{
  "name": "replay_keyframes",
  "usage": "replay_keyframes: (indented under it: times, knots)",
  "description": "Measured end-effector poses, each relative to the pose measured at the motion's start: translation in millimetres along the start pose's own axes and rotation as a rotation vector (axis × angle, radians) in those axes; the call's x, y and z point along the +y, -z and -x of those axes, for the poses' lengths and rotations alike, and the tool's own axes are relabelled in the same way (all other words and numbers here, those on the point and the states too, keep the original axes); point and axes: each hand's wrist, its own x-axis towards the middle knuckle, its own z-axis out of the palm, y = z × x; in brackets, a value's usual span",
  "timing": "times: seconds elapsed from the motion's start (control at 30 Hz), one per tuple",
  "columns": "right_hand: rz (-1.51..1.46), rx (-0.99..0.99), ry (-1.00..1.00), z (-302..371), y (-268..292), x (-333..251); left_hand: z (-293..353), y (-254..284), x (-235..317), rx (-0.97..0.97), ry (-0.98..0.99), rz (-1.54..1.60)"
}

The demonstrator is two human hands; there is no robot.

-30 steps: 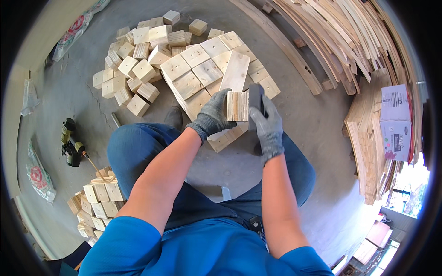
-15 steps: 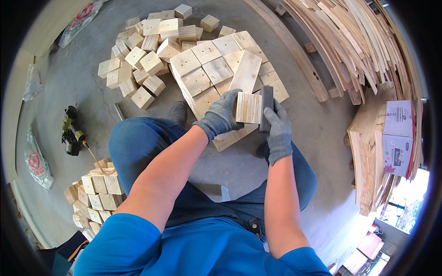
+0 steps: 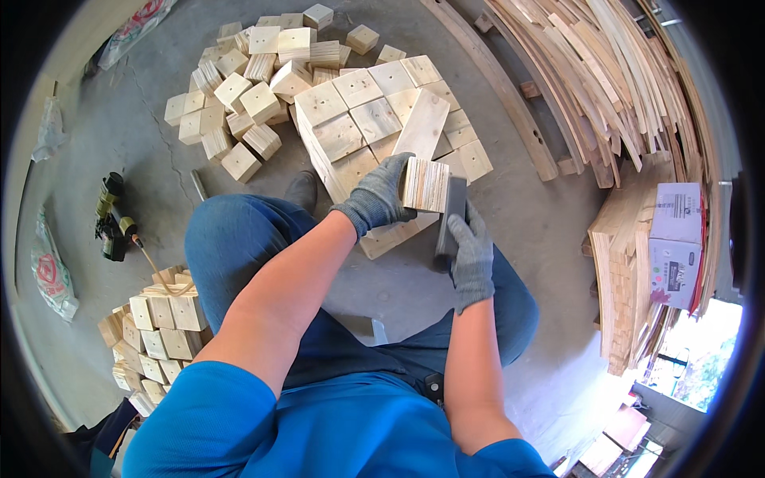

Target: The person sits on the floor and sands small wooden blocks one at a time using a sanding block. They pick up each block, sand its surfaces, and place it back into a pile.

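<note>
My left hand (image 3: 381, 195), in a grey knit glove, is closed around the left side of a squarish wooden block (image 3: 425, 185) whose layered edge faces up. Against that block's right side stands a dark grey sanding block (image 3: 452, 215), long and flat. The gloved fingers of my right hand (image 3: 472, 253) grip it from the right. Beneath both hands is a low stack of wooden blocks (image 3: 339, 137) in tight rows, each top marked with small holes. A flat board piece (image 3: 426, 119) lies across this stack, just beyond the held block.
Loose wooden blocks (image 3: 260, 102) are heaped beyond the stack to the left. Another block pile (image 3: 163, 327) sits by my left knee, near a dark green power tool (image 3: 111, 215). Long timber strips (image 3: 590, 72) and a carton (image 3: 676, 239) stand at right.
My right hand and the sanding block have slid toward me along the wooden block's right side. My left hand keeps its hold, and the whole view has shifted slightly.
</note>
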Motion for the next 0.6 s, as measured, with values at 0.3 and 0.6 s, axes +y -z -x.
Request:
replay_keyframes:
  times: [0.3,0.6]
  knots:
    - [0.696,0.109,0.407,51.8,5.2,-28.4,-2.2,-5.5,-4.8,0.040,-0.050,-0.029]
    - [1.528,-0.337,0.922,42.4,-58.8,-101.9,-0.8,-20.2,-32.0,0.152,-0.166,0.028]
